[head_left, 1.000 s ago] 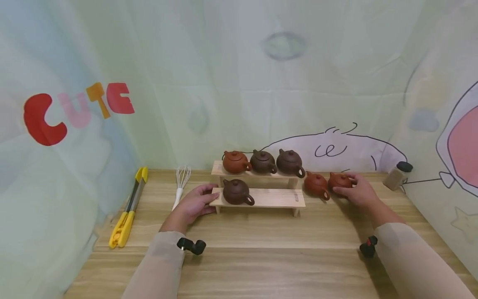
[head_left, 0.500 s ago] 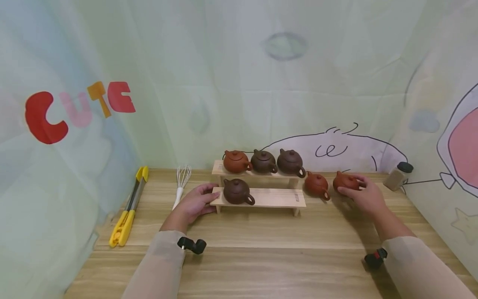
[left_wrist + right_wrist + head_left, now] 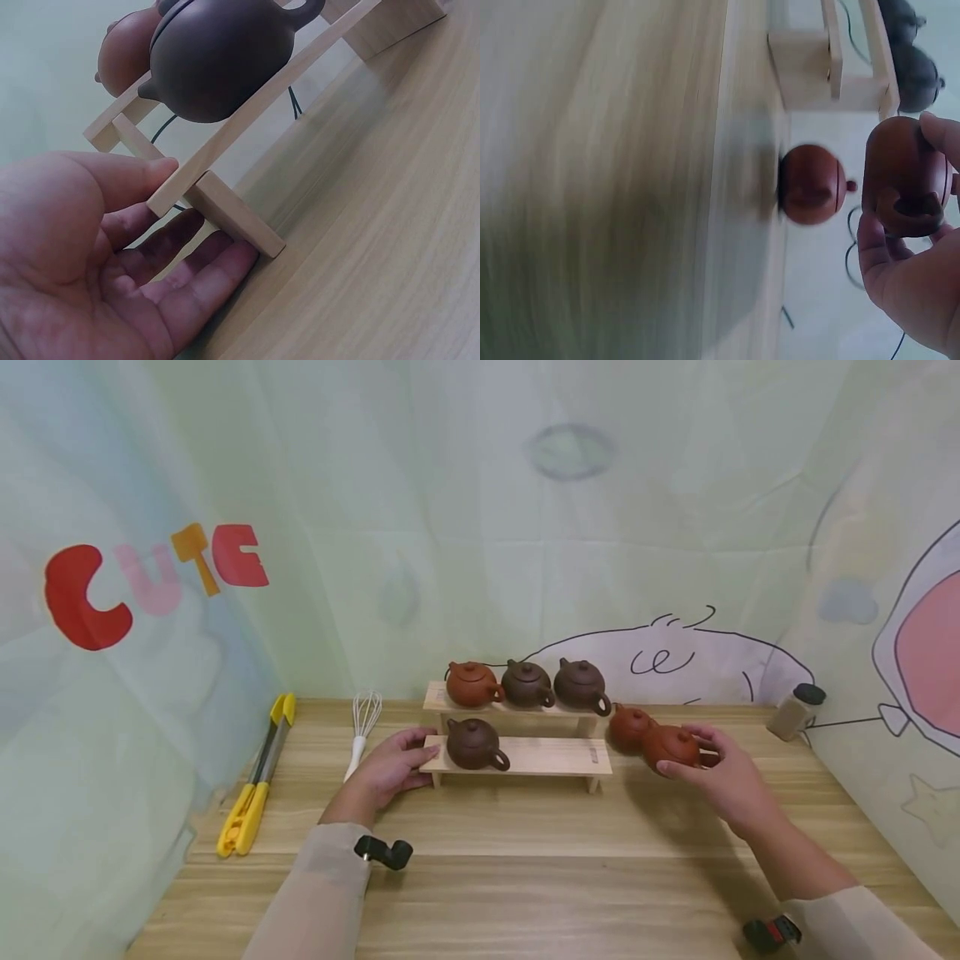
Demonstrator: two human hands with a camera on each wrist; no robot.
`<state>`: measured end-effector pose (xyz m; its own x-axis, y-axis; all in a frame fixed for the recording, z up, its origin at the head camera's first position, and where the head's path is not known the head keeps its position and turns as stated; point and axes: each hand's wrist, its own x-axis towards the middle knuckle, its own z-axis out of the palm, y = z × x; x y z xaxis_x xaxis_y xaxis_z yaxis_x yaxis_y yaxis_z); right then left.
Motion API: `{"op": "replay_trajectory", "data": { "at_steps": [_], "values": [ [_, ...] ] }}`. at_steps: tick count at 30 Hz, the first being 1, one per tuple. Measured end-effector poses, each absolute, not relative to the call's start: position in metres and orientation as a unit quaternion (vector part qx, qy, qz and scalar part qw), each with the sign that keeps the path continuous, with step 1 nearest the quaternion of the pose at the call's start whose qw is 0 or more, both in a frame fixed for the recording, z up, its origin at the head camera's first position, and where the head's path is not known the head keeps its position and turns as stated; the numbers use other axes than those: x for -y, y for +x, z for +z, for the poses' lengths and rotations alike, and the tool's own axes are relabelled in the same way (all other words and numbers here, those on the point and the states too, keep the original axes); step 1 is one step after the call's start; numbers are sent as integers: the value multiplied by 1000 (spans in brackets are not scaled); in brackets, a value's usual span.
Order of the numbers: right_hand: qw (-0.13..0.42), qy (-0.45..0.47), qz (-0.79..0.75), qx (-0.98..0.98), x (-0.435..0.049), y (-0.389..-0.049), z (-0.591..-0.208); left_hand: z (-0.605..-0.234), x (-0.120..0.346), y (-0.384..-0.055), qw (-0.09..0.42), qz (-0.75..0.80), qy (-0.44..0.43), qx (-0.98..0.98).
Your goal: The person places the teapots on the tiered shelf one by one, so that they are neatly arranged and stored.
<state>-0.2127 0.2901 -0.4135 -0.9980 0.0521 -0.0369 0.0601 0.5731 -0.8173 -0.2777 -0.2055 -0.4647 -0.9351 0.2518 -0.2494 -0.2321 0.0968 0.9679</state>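
My right hand (image 3: 733, 787) holds a small reddish clay teapot (image 3: 670, 748) between thumb and fingers. In the right wrist view this teapot (image 3: 900, 165) hangs above the table, handle toward the palm. A second reddish teapot (image 3: 627, 729) stands on the table just behind it. At the left end of the front wooden stand (image 3: 551, 757), my left hand (image 3: 386, 768) grips the board, thumb on top and fingers curled underneath by the leg. A dark brown teapot (image 3: 475, 743) sits on this stand near the thumb. The left wrist view shows its rounded belly (image 3: 217, 60) close up.
On the taller rear stand (image 3: 432, 697) sit a reddish teapot (image 3: 472, 684) and two dark ones (image 3: 527, 684). A whisk (image 3: 363, 727) and yellow-handled tongs (image 3: 255, 785) lie to the left. A black-capped jar (image 3: 797, 712) stands at the back right, before a printed curtain.
My right hand has lifted the reddish teapot from the back right and brought it forward and left, partly covering the second reddish teapot. The left hand and both stands have stayed put.
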Motion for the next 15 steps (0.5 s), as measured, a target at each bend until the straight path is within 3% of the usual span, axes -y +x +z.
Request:
{"op": "replay_trajectory", "data": {
  "at_steps": [15],
  "values": [
    [6, -49, -495, -867, -211, -203, -414, -466, 206, -278, 183, 674, 11, -716]
  ]
}}
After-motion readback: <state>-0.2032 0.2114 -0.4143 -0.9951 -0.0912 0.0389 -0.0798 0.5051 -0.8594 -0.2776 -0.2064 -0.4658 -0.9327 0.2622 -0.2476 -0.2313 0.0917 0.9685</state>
